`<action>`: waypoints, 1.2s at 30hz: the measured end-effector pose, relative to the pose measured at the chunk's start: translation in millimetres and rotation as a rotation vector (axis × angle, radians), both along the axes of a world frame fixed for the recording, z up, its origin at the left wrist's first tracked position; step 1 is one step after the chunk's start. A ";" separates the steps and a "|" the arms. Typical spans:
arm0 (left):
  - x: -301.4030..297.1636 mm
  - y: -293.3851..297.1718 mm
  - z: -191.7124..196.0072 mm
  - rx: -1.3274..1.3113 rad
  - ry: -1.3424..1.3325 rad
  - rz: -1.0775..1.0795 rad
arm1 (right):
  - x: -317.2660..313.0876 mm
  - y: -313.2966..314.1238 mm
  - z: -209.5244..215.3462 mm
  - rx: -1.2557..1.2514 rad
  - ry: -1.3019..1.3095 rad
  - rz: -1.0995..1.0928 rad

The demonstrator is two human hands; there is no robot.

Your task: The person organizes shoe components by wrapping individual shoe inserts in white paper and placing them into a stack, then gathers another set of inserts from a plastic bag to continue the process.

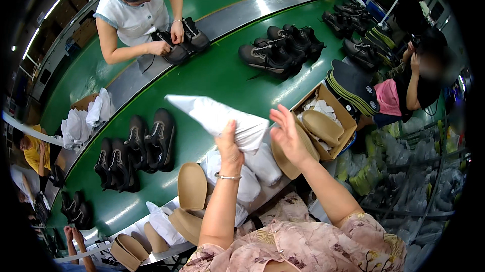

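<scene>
A long white paper-wrapped bundle (214,115) is in my left hand (230,148), pointed at its far left end and wider at the right. My left thumb lies upright against the near side of the paper, and the fingers behind it are hidden. My right hand (290,138) is beside the wide end with its fingers stretched out; it does not grip the paper. Below my hands lie other white wrapped bundles (265,165). Brown molded cardboard shoe inserts (192,186) sit left of my left forearm, and another brown insert (287,158) is partly behind my right hand.
An open cardboard box (348,138) with inserts and crumpled paper stands at right. Dark shoes stand in groups (136,145) on the green conveyor belt (202,80). Across it, a person (136,14) handles a shoe. Stacked dark insoles (353,87) lie beyond the box.
</scene>
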State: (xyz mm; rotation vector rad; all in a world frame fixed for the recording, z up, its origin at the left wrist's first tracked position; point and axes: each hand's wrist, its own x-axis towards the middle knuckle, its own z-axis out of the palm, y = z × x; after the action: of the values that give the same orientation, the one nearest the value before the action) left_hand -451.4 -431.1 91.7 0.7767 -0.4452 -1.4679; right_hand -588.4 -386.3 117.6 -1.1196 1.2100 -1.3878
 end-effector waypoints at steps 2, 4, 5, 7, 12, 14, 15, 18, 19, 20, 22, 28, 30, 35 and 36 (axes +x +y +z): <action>-30.4 -7.6 7.5 0.007 -0.009 -0.052 | -1.3 -7.6 9.0 -0.139 0.208 0.031; -58.6 -17.9 28.6 -0.001 -0.087 -0.135 | -23.7 -22.7 11.1 -0.064 0.130 -0.088; -67.0 -27.5 24.2 -0.068 -0.378 -0.065 | -36.1 -32.4 8.6 -0.097 0.089 -0.114; -80.5 -48.6 11.1 -0.188 -0.961 0.086 | -74.0 -49.0 9.3 -0.206 0.439 -0.260; -129.1 -99.6 9.4 -0.239 -1.228 0.056 | -157.5 -81.5 16.3 -0.721 0.952 -0.059; -148.0 -124.5 -14.7 0.075 -0.618 -0.094 | -180.0 -96.3 7.8 -0.780 0.968 0.021; -157.9 -134.7 -15.1 0.224 -0.358 -0.185 | -190.8 -103.6 -0.2 -0.691 0.915 0.000; -183.8 -173.6 -33.3 0.363 -0.085 -0.262 | -207.2 -126.1 -20.0 -0.429 0.788 -0.086; -192.1 -186.6 -42.9 0.365 -0.103 -0.230 | -207.3 -135.9 -25.1 -0.359 0.751 -0.126; -201.9 -200.4 -55.0 0.363 -0.122 -0.199 | -206.0 -147.3 -30.4 -0.290 0.713 -0.167; -217.8 -218.6 -67.7 0.384 -0.309 -0.177 | -212.6 -169.9 -36.9 -0.129 0.610 -0.236; -233.8 -262.0 -68.7 -0.248 -1.810 0.214 | -259.3 -236.9 -60.5 -0.130 0.910 -0.091; -228.3 -283.1 -95.8 -0.229 -1.942 0.207 | -254.1 -258.3 -63.8 -0.203 1.074 0.106; -219.9 -310.7 -107.6 -0.172 -1.841 -0.164 | -227.0 -313.5 -116.8 -0.433 1.156 0.189; -218.8 -310.3 -103.5 -0.185 -1.833 -0.131 | -216.1 -321.5 -129.6 -0.422 1.246 0.133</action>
State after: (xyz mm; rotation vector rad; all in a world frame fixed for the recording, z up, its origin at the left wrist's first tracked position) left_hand -670.2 -741.4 -11.8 1.8038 -1.9434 -0.3856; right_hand -804.5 -707.8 -12.0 -2.5008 1.6160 -0.7706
